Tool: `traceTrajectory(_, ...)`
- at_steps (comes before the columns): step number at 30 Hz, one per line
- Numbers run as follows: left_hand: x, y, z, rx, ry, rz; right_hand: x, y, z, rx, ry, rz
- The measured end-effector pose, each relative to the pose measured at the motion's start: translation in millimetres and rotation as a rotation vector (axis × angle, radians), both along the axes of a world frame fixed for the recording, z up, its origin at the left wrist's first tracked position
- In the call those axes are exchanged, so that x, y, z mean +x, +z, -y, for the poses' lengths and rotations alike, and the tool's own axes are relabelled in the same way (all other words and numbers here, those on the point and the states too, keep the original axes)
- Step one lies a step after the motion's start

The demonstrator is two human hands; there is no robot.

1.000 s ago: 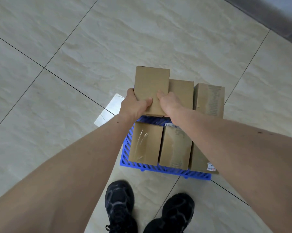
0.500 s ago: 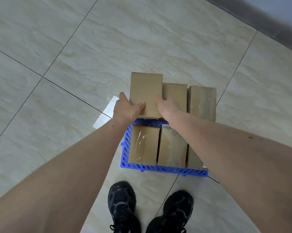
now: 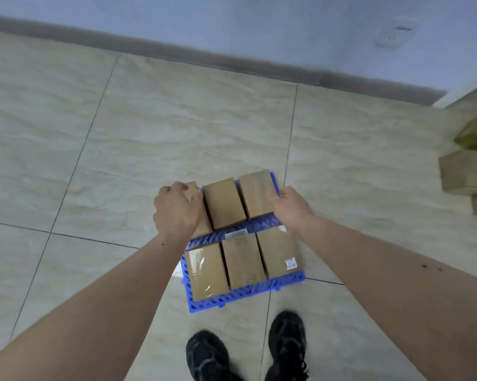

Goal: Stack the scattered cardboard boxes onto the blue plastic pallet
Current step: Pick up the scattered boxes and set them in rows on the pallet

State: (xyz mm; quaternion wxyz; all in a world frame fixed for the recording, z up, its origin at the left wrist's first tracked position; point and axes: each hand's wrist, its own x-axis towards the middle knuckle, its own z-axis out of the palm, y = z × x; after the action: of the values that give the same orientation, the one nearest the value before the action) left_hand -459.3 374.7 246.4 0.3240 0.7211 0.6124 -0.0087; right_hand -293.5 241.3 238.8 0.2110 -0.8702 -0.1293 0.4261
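A blue plastic pallet [image 3: 233,296] lies on the tiled floor in front of my shoes. Two rows of three cardboard boxes lie on it. The near row runs from a taped box [image 3: 206,270] to one with a white sticker [image 3: 280,253]. In the far row, my left hand [image 3: 177,209] lies over the far-left box [image 3: 192,188], with fingers curled round its top and side. My right hand [image 3: 286,206] holds the right side of the far-right box [image 3: 256,192]. The far middle box [image 3: 223,203] stands between them, untouched.
More cardboard boxes [image 3: 464,174] sit on the floor at the right edge, beside something yellow-green [image 3: 476,132]. A wall with a dark skirting board [image 3: 232,64] runs along the far side. My black shoes [image 3: 245,350] stand just behind the pallet.
The box both hands held now sits in the far-left spot of the pallet. My right hand has moved across to the far-right box. The view has swung up toward the wall.
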Motion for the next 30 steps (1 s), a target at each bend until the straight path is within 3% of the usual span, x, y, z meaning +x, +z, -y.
traceTrajectory(6, 106, 48, 46, -0.008, -0.245, 0.02, 76, 42, 81, 0.009, -0.228, 0.057)
traceTrajectory(11, 200, 62, 124, -0.03, -0.367, 0.061, 150, 57, 168, -0.017, -0.289, 0.084)
traceTrajectory(21, 360, 56, 265, -0.086, -0.448, 0.096, 299, 64, 324, -0.021, -0.332, 0.081)
traceTrajectory(30, 498, 43, 299, -0.089, -0.504, 0.085, 427, 46, 382, -0.075, -0.433, 0.038)
